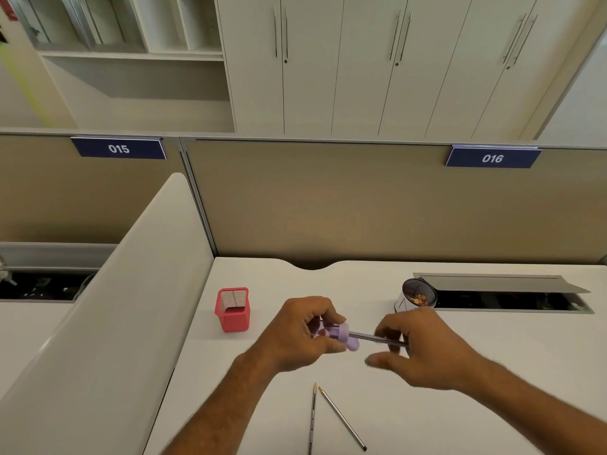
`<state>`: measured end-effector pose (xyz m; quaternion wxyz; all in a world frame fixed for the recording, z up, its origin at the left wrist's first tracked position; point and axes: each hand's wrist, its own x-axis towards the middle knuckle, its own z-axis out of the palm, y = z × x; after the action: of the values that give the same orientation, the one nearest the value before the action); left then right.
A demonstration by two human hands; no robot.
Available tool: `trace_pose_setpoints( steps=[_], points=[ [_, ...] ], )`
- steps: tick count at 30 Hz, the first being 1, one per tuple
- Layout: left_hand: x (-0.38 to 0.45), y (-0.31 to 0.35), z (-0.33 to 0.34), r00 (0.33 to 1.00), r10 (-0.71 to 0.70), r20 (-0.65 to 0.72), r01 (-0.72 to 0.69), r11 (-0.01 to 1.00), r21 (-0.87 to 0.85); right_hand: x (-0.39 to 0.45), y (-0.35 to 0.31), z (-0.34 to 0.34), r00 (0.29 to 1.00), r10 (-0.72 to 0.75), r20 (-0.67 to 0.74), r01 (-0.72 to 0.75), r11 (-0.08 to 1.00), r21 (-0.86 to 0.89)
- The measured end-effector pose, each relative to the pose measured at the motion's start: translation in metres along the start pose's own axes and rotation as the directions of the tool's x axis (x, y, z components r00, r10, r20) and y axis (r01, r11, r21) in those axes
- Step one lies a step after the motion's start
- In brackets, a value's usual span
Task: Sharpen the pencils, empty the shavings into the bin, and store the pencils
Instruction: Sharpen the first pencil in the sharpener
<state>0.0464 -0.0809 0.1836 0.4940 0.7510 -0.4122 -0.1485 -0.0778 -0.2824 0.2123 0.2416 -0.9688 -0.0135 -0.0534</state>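
Observation:
My left hand (pixel 302 336) is closed around a lilac sharpener (pixel 341 334), held above the white desk (pixel 492 349). A grey pencil (pixel 371 338) sticks out of the sharpener to the right, and my right hand (pixel 423 349) grips its other end. Two more pencils lie on the desk near the front edge, tips pointing away: one (pixel 312 418) almost straight, the other (pixel 343 418) slanting right. A red mesh pen holder (pixel 232 310) stands to the left. A small dark bin (pixel 417 295) with shavings inside stands behind my right hand.
An open cable tray with a raised grey lid (pixel 499 284) runs along the desk's back right. A beige partition (pixel 361 205) closes the back, and a white divider (pixel 131 290) borders the left side.

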Motion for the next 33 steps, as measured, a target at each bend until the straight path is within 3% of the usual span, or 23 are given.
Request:
trace_pose_setpoints(
  steps=[3,5,7,10,13,18,24,33],
  points=[
    [-0.001,-0.001,-0.003,0.996,-0.059,0.062,0.065,0.994,-0.091,-0.004,0.005,0.004,0.961,-0.216,-0.173,0.174,0.958,-0.227],
    [-0.001,-0.002,-0.004,0.993,-0.074,0.094,0.083,0.991,-0.105,-0.007,0.008,0.009,0.898,-0.389,-0.206,0.283,0.869,-0.405],
    [-0.001,-0.001,-0.003,0.991,-0.073,0.111,0.080,0.995,-0.063,-0.008,0.011,0.015,0.871,-0.446,-0.204,0.303,0.816,-0.493],
    [-0.001,-0.003,0.000,0.999,-0.007,0.033,0.006,1.000,0.030,-0.008,0.009,0.014,0.944,-0.273,-0.183,0.188,0.905,-0.381],
    [0.000,-0.008,0.005,0.993,0.103,-0.051,-0.100,0.993,0.057,0.000,0.002,0.010,0.996,-0.037,-0.082,0.028,0.993,-0.115],
    [0.002,-0.016,0.013,0.960,0.204,-0.191,-0.202,0.979,0.030,0.012,-0.010,-0.009,0.943,0.232,0.237,-0.286,0.932,0.223],
    [0.003,-0.018,0.014,0.921,0.272,-0.279,-0.272,0.961,0.039,0.010,-0.014,-0.020,0.871,0.261,0.415,-0.439,0.795,0.420],
    [-0.004,-0.029,0.010,0.899,0.215,-0.382,-0.236,0.972,-0.008,0.004,-0.006,-0.019,0.864,0.277,0.420,-0.482,0.697,0.532]
  ],
)
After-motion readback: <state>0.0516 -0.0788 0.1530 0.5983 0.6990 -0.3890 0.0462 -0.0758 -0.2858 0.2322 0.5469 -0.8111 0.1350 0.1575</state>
